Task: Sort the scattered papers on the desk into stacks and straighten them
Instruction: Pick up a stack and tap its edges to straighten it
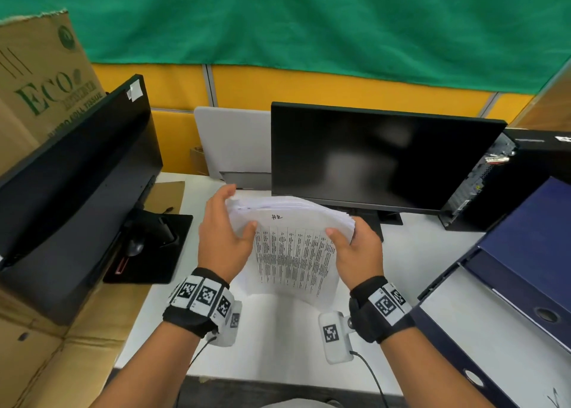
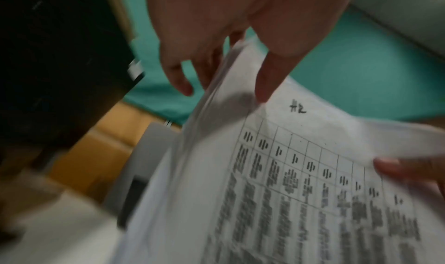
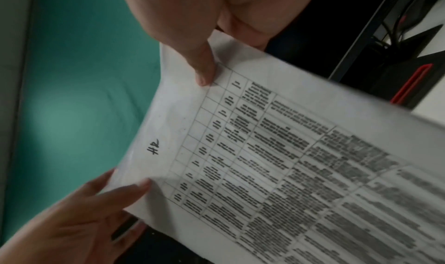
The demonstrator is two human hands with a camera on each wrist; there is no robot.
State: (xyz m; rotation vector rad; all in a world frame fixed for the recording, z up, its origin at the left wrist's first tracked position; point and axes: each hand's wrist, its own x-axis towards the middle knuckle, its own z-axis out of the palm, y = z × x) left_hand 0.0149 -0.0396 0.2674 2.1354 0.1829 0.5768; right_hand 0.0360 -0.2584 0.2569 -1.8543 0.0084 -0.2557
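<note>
A green curtain (image 1: 309, 21) hung over the yellow partition (image 1: 340, 86), and two dark monitors stood on the white table (image 1: 278, 330), one at the left (image 1: 77, 175) and one straight ahead (image 1: 370, 157), with a cardboard box (image 1: 40, 76) behind the left screen and a navy binder (image 1: 531, 247) lying open at my right. Between them, above the table and near the front monitor's foot, I held the stack of papers (image 1: 293, 247) upright, its lower edge seemingly on or just over the tabletop; I could not tell which. The top sheet, a printed table marked "H2" by hand, faced me, and the upper edge fanned backward unevenly. My left hand (image 1: 224, 237) gripped the stack's left side, thumb pressed on the front sheet and fingers (image 2: 183, 85) spread loosely behind, one hanging free of the paper. My right hand (image 1: 355, 253) pinched the right side, thumb on the printed face and the other fingers curled round the back. As I judged it, the stack was gathered but not yet squared: the step would go best with a looser grip, so the sheets could slide while the lower edge was tapped on the table, then the stack turned to tap a long side. Squeezing too hard would lock the fanned edges in place.
</note>
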